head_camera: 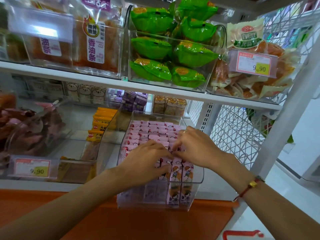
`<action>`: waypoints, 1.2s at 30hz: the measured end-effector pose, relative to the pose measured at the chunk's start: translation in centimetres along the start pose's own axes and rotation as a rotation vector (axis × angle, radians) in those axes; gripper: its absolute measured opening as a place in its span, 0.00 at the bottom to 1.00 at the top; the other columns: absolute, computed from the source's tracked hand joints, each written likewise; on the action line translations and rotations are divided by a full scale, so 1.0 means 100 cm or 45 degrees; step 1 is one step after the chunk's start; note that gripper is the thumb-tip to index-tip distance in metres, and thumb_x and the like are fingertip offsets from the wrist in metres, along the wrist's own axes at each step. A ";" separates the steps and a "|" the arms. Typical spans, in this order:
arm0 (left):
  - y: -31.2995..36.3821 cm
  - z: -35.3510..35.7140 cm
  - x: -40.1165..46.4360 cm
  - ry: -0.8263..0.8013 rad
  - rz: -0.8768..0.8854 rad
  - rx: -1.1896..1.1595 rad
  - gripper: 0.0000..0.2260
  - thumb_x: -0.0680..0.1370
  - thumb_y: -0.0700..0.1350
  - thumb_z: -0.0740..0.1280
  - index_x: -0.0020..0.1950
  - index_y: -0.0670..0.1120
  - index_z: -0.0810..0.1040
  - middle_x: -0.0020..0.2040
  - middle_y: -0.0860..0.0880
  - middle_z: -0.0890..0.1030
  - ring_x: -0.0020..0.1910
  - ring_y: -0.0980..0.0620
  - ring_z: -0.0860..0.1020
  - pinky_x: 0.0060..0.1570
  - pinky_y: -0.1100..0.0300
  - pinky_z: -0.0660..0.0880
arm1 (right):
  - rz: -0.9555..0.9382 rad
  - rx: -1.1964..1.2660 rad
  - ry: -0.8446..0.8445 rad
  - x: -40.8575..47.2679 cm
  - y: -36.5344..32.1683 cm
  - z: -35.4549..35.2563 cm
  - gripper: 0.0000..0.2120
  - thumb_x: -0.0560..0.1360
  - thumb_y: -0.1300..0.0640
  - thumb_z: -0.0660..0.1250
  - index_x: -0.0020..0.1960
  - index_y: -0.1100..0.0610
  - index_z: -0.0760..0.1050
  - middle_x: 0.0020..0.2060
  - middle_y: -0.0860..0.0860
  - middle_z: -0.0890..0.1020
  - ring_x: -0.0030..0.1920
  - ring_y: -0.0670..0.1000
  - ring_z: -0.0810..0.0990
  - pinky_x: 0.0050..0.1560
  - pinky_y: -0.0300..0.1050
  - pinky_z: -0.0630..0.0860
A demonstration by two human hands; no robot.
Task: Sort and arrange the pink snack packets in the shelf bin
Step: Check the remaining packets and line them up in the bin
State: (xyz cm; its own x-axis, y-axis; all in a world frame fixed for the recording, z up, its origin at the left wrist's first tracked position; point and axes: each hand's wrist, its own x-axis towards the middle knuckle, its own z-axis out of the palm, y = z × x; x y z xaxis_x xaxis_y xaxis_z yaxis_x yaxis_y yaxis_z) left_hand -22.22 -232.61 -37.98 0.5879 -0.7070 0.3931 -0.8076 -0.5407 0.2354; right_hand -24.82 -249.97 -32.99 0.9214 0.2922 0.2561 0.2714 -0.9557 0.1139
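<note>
A clear plastic shelf bin [199,172] sits on the lower shelf, tilted toward me and filled with several rows of pink snack packets [149,131] standing upright. Both hands are inside the bin at its front rows. My left hand [147,161] lies over the front-left packets with its fingers curled onto them. My right hand [195,146], with a ring on one finger, pinches the tops of packets in the middle of the bin. The fingertips of the two hands nearly meet. Two pink packets with a cartoon figure [181,172] stand at the front right.
Left of the bin stands another clear bin with orange packets [98,125] and a 9.90 price tag [32,168]. On the shelf above are green packets [171,49], red-orange snack bags [93,40] and orange-white packets [251,78]. A white wire rack side [232,134] stands at right.
</note>
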 end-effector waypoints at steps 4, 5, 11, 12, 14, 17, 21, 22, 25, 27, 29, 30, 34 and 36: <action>-0.001 0.001 0.000 -0.035 0.030 0.029 0.14 0.79 0.54 0.63 0.63 0.56 0.76 0.61 0.56 0.76 0.61 0.58 0.66 0.60 0.60 0.65 | 0.003 -0.060 0.055 0.002 -0.001 0.008 0.09 0.76 0.49 0.66 0.53 0.47 0.82 0.49 0.49 0.79 0.54 0.51 0.70 0.45 0.42 0.62; -0.001 0.002 0.000 -0.037 0.036 0.029 0.14 0.78 0.54 0.63 0.63 0.56 0.76 0.61 0.56 0.76 0.60 0.58 0.66 0.60 0.60 0.66 | 0.000 -0.071 0.103 0.001 -0.001 0.009 0.09 0.76 0.50 0.65 0.53 0.48 0.82 0.50 0.49 0.78 0.55 0.50 0.69 0.47 0.43 0.62; -0.001 0.001 0.001 -0.076 0.053 0.074 0.14 0.79 0.55 0.62 0.63 0.57 0.75 0.62 0.57 0.75 0.61 0.58 0.66 0.61 0.59 0.65 | 0.212 0.120 0.616 -0.007 -0.002 -0.004 0.08 0.80 0.54 0.60 0.52 0.55 0.76 0.44 0.47 0.77 0.42 0.43 0.74 0.36 0.28 0.64; 0.000 0.000 0.001 -0.071 0.030 0.041 0.14 0.79 0.54 0.62 0.63 0.57 0.75 0.62 0.57 0.76 0.61 0.58 0.68 0.61 0.60 0.66 | 0.282 0.219 0.718 -0.008 -0.003 -0.008 0.08 0.80 0.54 0.59 0.51 0.56 0.75 0.41 0.46 0.76 0.36 0.41 0.73 0.30 0.28 0.63; 0.002 -0.004 0.003 0.029 -0.110 -0.160 0.11 0.79 0.52 0.63 0.61 0.55 0.77 0.60 0.57 0.78 0.56 0.59 0.74 0.56 0.60 0.73 | 0.416 0.530 0.965 -0.011 -0.008 -0.014 0.07 0.80 0.54 0.60 0.48 0.55 0.74 0.38 0.44 0.76 0.34 0.36 0.74 0.28 0.29 0.69; 0.007 -0.012 0.006 0.301 -0.419 -0.560 0.08 0.80 0.54 0.60 0.54 0.54 0.76 0.50 0.56 0.80 0.44 0.59 0.79 0.41 0.60 0.79 | 0.613 1.107 1.113 -0.017 -0.017 -0.015 0.06 0.80 0.54 0.61 0.45 0.54 0.72 0.39 0.44 0.78 0.39 0.38 0.78 0.37 0.31 0.75; 0.008 -0.020 0.004 0.543 -0.520 -0.772 0.18 0.73 0.65 0.59 0.54 0.55 0.71 0.50 0.57 0.78 0.46 0.63 0.78 0.43 0.62 0.76 | 0.848 1.625 0.932 -0.023 -0.022 -0.010 0.06 0.80 0.56 0.60 0.47 0.56 0.74 0.41 0.48 0.79 0.34 0.41 0.82 0.42 0.45 0.80; 0.008 -0.021 0.002 0.545 -0.497 -0.775 0.19 0.72 0.65 0.63 0.56 0.55 0.70 0.53 0.58 0.76 0.49 0.62 0.77 0.45 0.60 0.77 | 0.872 1.735 0.888 -0.024 -0.022 -0.009 0.06 0.80 0.57 0.60 0.50 0.58 0.74 0.42 0.50 0.79 0.33 0.41 0.82 0.41 0.43 0.81; 0.006 -0.021 -0.001 0.493 -0.444 -0.744 0.19 0.72 0.57 0.70 0.59 0.58 0.68 0.57 0.59 0.74 0.52 0.62 0.76 0.48 0.58 0.78 | 0.885 1.992 0.817 -0.028 -0.022 -0.007 0.11 0.80 0.59 0.60 0.56 0.66 0.73 0.43 0.55 0.81 0.34 0.44 0.83 0.37 0.36 0.79; 0.004 -0.020 -0.002 0.492 -0.431 -0.702 0.18 0.74 0.51 0.71 0.59 0.57 0.68 0.58 0.59 0.73 0.51 0.62 0.76 0.48 0.56 0.79 | 0.878 2.021 0.815 -0.030 -0.021 -0.007 0.11 0.80 0.60 0.60 0.57 0.67 0.73 0.42 0.54 0.81 0.35 0.45 0.83 0.37 0.35 0.79; 0.003 -0.018 -0.002 0.518 -0.425 -0.617 0.18 0.74 0.50 0.72 0.59 0.57 0.69 0.57 0.60 0.72 0.53 0.61 0.74 0.50 0.55 0.78 | 0.869 1.999 0.815 -0.031 -0.021 -0.007 0.11 0.80 0.59 0.60 0.56 0.66 0.73 0.43 0.55 0.81 0.35 0.45 0.83 0.37 0.34 0.79; 0.003 -0.018 -0.002 0.544 -0.410 -0.516 0.18 0.73 0.51 0.72 0.58 0.57 0.69 0.58 0.61 0.70 0.55 0.61 0.72 0.51 0.59 0.77 | 0.864 1.971 0.814 -0.031 -0.021 -0.007 0.11 0.80 0.59 0.60 0.56 0.66 0.73 0.44 0.56 0.81 0.35 0.45 0.83 0.38 0.34 0.79; 0.010 -0.022 0.000 0.606 -0.286 -0.175 0.19 0.71 0.54 0.73 0.59 0.54 0.72 0.57 0.61 0.69 0.57 0.62 0.66 0.43 0.75 0.63 | 0.826 1.794 0.817 -0.033 -0.025 -0.006 0.09 0.80 0.57 0.61 0.52 0.62 0.75 0.48 0.57 0.81 0.43 0.48 0.83 0.44 0.40 0.80; 0.013 -0.023 -0.001 0.593 -0.265 -0.217 0.18 0.71 0.53 0.74 0.58 0.54 0.73 0.52 0.63 0.72 0.50 0.62 0.72 0.42 0.74 0.66 | 0.783 1.706 0.813 -0.032 -0.028 -0.007 0.09 0.80 0.55 0.61 0.52 0.60 0.76 0.48 0.55 0.81 0.46 0.49 0.83 0.47 0.42 0.81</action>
State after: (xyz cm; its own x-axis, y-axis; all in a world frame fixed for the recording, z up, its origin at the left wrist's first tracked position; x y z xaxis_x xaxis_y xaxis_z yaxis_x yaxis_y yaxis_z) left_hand -23.46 -232.22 -35.66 0.6850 -0.2945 0.6663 -0.6949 -0.5386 0.4764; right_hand -28.75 -248.20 -33.46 0.8093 -0.4911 0.3222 0.2742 -0.1692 -0.9467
